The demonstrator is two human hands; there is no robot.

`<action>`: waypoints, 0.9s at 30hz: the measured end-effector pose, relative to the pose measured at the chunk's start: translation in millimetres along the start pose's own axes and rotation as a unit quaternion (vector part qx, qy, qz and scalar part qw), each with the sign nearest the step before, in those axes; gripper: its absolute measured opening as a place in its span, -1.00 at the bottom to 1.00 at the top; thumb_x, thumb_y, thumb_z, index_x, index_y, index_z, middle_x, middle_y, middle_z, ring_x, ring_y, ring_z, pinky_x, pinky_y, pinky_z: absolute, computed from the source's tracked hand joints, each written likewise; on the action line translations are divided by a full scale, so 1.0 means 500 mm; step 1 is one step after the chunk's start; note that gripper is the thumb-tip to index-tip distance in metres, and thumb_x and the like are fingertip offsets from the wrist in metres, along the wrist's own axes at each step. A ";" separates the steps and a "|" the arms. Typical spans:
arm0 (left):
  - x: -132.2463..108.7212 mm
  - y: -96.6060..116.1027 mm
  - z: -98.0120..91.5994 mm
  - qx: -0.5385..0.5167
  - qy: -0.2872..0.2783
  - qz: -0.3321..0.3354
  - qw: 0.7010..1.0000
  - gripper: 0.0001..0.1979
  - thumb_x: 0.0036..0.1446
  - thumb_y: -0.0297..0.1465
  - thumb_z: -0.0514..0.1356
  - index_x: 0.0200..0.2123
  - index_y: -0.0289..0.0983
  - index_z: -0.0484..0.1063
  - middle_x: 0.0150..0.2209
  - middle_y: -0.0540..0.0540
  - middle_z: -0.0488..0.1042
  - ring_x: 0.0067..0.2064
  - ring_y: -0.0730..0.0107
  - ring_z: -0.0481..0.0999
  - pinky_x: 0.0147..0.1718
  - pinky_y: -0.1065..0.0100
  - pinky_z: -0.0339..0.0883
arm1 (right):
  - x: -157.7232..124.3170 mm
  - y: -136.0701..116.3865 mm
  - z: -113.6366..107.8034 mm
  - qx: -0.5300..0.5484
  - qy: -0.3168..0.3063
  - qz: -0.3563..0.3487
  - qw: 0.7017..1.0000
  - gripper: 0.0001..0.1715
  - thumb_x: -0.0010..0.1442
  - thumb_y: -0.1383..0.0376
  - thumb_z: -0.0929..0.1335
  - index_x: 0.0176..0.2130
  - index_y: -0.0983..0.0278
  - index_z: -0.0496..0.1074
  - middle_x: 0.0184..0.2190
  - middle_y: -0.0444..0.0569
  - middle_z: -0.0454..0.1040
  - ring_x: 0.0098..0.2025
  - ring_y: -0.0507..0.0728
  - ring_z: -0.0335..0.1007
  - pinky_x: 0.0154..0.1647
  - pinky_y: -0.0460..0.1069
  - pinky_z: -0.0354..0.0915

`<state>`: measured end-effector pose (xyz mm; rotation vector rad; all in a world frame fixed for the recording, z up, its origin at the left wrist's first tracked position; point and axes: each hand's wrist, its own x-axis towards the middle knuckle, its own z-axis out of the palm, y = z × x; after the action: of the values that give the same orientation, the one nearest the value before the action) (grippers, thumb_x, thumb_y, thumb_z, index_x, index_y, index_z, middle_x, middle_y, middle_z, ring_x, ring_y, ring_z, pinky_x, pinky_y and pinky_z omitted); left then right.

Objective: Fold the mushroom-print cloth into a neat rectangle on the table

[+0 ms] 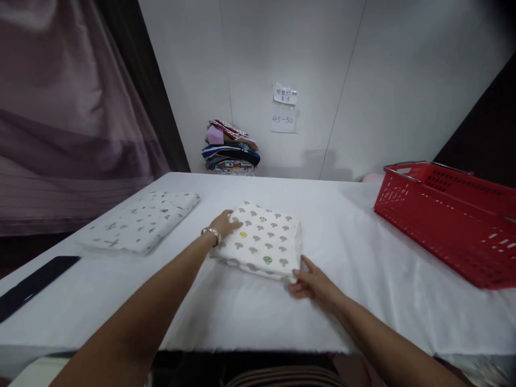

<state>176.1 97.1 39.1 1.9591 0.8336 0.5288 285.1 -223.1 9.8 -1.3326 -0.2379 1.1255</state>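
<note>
A folded white cloth [262,236] printed with grey mushrooms, and a few yellow and green ones, lies in the middle of the table. My left hand [226,224], with a silver bracelet at the wrist, grips its left edge, thumb on top and the other fingers partly hidden. At the near right corner, my right hand [311,279] holds the cloth's edge between thumb and fingers. Farther left lies a second folded white cloth [149,220] with small dark and grey prints, untouched by either hand.
A red plastic basket [443,226] with metal handles stands on the right of the white-covered table [342,317]. A dark flat object [36,282] lies at the left edge. Folded fabrics [230,148] are stacked behind the far edge, near paper signs [284,122] on the wall.
</note>
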 end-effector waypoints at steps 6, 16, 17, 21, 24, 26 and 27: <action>-0.038 0.002 -0.022 0.141 0.072 -0.002 0.987 -0.76 -0.09 -0.24 0.25 -0.38 -0.21 0.30 -0.18 -0.07 0.44 0.05 0.02 0.32 0.03 0.18 0.13 | -0.010 0.013 -0.008 -0.049 0.020 -0.066 0.996 -0.53 -0.05 0.23 0.43 -0.09 0.15 0.36 -0.44 -0.12 0.53 -0.49 0.07 0.45 -0.52 -0.07 0.36; -0.175 0.133 0.226 0.265 -0.092 0.077 0.957 -0.71 0.02 -0.11 0.16 -0.36 -0.21 0.43 -0.27 -0.07 0.48 -0.21 0.28 0.45 -0.24 0.32 0.28 | 0.148 -0.081 -0.014 -0.105 0.080 -0.129 0.983 -0.86 -0.06 0.30 0.37 -0.45 0.29 0.32 -0.61 -0.16 0.40 -0.68 -0.04 0.29 -0.73 -0.15 0.21; -0.176 0.137 0.238 0.283 -0.093 0.062 0.953 -0.67 0.00 -0.07 0.16 -0.34 -0.21 0.42 -0.25 -0.08 0.48 -0.20 0.27 0.45 -0.23 0.31 0.29 | 0.155 -0.075 -0.010 -0.104 0.080 -0.135 0.982 -0.86 -0.06 0.29 0.37 -0.46 0.29 0.31 -0.64 -0.18 0.38 -0.70 -0.05 0.26 -0.75 -0.16 0.17; -0.174 0.145 0.258 0.342 -0.092 0.031 0.934 -0.62 -0.04 -0.05 0.18 -0.28 -0.21 0.40 -0.19 -0.11 0.47 -0.15 0.19 0.45 -0.20 0.26 0.29 | 0.160 -0.050 -0.011 -0.120 0.061 -0.156 0.978 -0.84 -0.06 0.25 0.36 -0.46 0.28 0.31 -0.69 -0.23 0.33 -0.75 -0.08 0.18 -0.80 -0.18 0.05; -0.176 0.150 0.264 0.364 -0.089 0.028 0.927 -0.68 -0.01 -0.12 0.16 -0.27 -0.21 0.41 -0.18 -0.13 0.47 -0.15 0.18 0.46 -0.21 0.25 0.30 | 0.157 -0.045 -0.020 -0.134 0.046 -0.162 0.977 -0.82 -0.06 0.23 0.36 -0.45 0.29 0.32 -0.69 -0.24 0.33 -0.76 -0.09 0.14 -0.81 -0.17 0.01; -0.178 0.153 0.267 0.373 -0.086 0.026 0.923 -0.73 0.02 -0.17 0.14 -0.27 -0.21 0.42 -0.18 -0.12 0.48 -0.15 0.20 0.46 -0.20 0.27 0.29 | 0.158 -0.046 -0.024 -0.139 0.037 -0.164 0.976 -0.82 -0.06 0.22 0.36 -0.44 0.29 0.33 -0.67 -0.24 0.34 -0.76 -0.09 0.13 -0.81 -0.17 0.00; -0.179 0.155 0.268 0.376 -0.084 0.025 0.923 -0.75 0.04 -0.19 0.12 -0.28 -0.21 0.43 -0.18 -0.12 0.49 -0.16 0.22 0.46 -0.21 0.28 0.29 | 0.159 -0.046 -0.025 -0.141 0.033 -0.164 0.976 -0.81 -0.05 0.22 0.36 -0.44 0.29 0.34 -0.67 -0.23 0.34 -0.76 -0.09 0.13 -0.81 -0.17 0.00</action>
<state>228.8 -73.9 37.5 2.6820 0.9622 0.0452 345.0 -167.8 -9.6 -1.5108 -0.5640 0.7860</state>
